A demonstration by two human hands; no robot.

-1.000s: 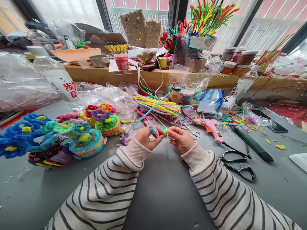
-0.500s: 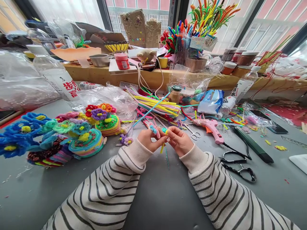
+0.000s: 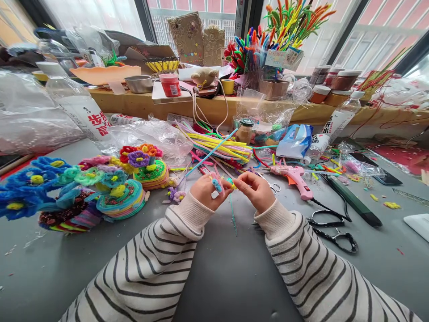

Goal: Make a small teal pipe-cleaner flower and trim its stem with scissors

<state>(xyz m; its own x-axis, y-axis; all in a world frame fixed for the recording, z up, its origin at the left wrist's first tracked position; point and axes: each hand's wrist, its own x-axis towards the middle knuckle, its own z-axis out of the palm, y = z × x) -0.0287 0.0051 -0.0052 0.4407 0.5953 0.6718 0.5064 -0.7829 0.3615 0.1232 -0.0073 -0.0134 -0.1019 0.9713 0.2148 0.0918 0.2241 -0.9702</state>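
Note:
My left hand (image 3: 208, 191) is closed around a small pipe-cleaner piece; its fuzzy pink and blue part (image 3: 217, 184) sticks out between the fingers. At those fingertips shows a teal and yellow pipe-cleaner bit (image 3: 231, 182). My right hand (image 3: 256, 190) pinches the yellow end of that bit, with the fingertips of both hands almost touching. The fingers partly hide how the pieces join. Below the hands, a thin teal strand (image 3: 233, 214) hangs or lies over the grey table (image 3: 221, 273); I cannot tell whether it joins the held piece.
Pipe-cleaner flowers (image 3: 35, 180) stand on the left by a layered round base (image 3: 120, 201). Beyond my hands lies a bundle of pipe cleaners (image 3: 221, 145). Small scissors (image 3: 275, 188), a pink glue gun (image 3: 295, 175) and black-handled scissors (image 3: 343, 241) lie to the right.
The yellow end that pointed down below my fingers no longer shows there. My left hand has turned, baring more of the pink and blue part. My right hand has shifted slightly right.

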